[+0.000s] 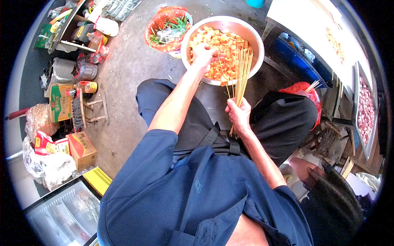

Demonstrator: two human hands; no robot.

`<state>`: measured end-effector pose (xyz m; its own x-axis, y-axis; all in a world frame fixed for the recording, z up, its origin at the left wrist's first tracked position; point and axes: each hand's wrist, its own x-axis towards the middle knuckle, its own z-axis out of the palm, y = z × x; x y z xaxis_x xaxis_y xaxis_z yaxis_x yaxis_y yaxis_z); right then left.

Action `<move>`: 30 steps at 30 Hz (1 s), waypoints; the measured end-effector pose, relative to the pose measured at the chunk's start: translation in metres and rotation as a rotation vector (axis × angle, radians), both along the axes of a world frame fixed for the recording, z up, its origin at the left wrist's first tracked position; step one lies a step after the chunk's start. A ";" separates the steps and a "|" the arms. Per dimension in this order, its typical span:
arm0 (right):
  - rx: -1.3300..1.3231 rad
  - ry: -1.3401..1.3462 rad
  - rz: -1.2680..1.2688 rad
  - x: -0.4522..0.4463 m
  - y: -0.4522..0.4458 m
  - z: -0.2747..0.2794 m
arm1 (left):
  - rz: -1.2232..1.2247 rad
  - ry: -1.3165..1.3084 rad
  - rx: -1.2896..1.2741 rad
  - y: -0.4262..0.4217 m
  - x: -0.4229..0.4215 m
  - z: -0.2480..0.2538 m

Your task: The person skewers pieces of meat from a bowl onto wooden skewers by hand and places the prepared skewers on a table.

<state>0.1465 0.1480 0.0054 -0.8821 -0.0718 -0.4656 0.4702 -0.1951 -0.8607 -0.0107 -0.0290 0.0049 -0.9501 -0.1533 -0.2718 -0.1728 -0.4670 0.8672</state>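
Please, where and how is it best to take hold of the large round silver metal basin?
Grip the basin by its rim at opposite sides, coming from left and right. On the left, stay nearer you: a red plastic-lined basket crowds the far part. The rim is round and bare, so opposite grips should keep it level.

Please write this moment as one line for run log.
left hand: at orange chunks in metal basin | right hand: holding bundle of thin sticks | sticks' upper ends: over basin
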 end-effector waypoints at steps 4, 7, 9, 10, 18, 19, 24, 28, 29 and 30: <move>-0.012 0.025 -0.019 0.001 -0.001 -0.001 | -0.055 0.034 -0.073 0.002 0.003 0.004; -0.027 0.029 -0.031 0.002 -0.002 -0.001 | -0.053 -0.001 -0.083 0.007 0.007 0.010; -0.018 0.035 -0.032 0.003 -0.002 0.000 | -0.064 0.008 -0.068 0.009 0.008 0.009; -0.018 0.035 -0.033 0.003 -0.002 0.001 | -0.075 0.017 -0.054 0.010 0.009 0.008; -0.076 -0.025 -0.088 -0.009 0.000 0.002 | -0.169 -0.069 -0.001 0.032 0.023 -0.006; -0.082 -0.038 -0.096 -0.009 0.000 0.003 | -0.185 -0.086 0.007 0.034 0.024 -0.004; -0.132 -0.054 -0.121 -0.015 -0.001 0.005 | -0.254 -0.047 -0.071 0.034 0.021 -0.030; -0.110 -0.025 -0.121 -0.021 -0.002 0.005 | -0.248 -0.037 0.044 0.034 0.019 -0.028; -0.119 -0.009 -0.125 -0.022 -0.001 0.005 | -0.258 -0.049 0.041 0.031 0.015 -0.029; -0.127 0.005 -0.128 -0.023 0.000 0.006 | -0.269 -0.061 0.038 0.029 0.011 -0.029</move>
